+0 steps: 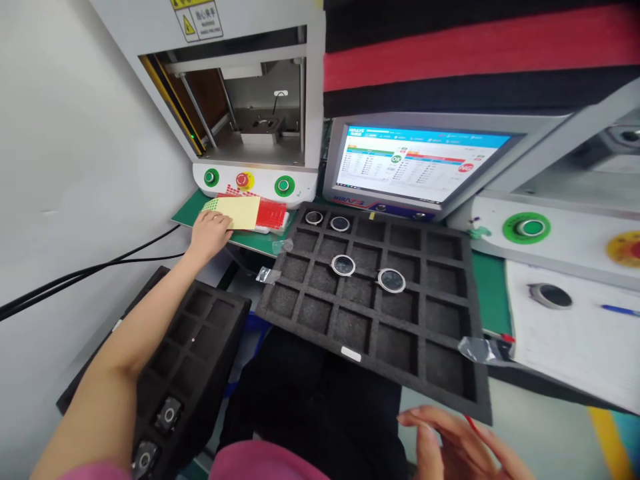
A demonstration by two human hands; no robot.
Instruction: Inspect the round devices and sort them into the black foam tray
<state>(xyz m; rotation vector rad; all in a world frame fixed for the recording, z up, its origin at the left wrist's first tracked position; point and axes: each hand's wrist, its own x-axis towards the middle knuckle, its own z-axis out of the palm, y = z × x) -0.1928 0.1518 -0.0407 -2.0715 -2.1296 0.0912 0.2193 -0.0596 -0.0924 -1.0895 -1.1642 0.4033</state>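
Observation:
My left hand (213, 230) is at the left end of a pale yellow sticker sheet (243, 212), its fingers curled over the edge. Green dots show at the sheet's corner. Beneath it lie sheets of red stickers (271, 215). My right hand (460, 443) is low at the right, beside the near corner of a black foam tray (353, 303), thumb and fingers apart and holding nothing. Round watch bodies with dark faces sit in the tray: two in the far row, plus one watch (343, 265) and another watch (391, 280) resting across the dividers.
A press machine (255, 163) with buttons stands behind the sheets, next to a monitor (420, 163). On the right, a watch (551, 295) and a blue pen (620, 311) lie on paper. Another foam tray (213, 333) is lower left. Black cables (100, 265) cross at left.

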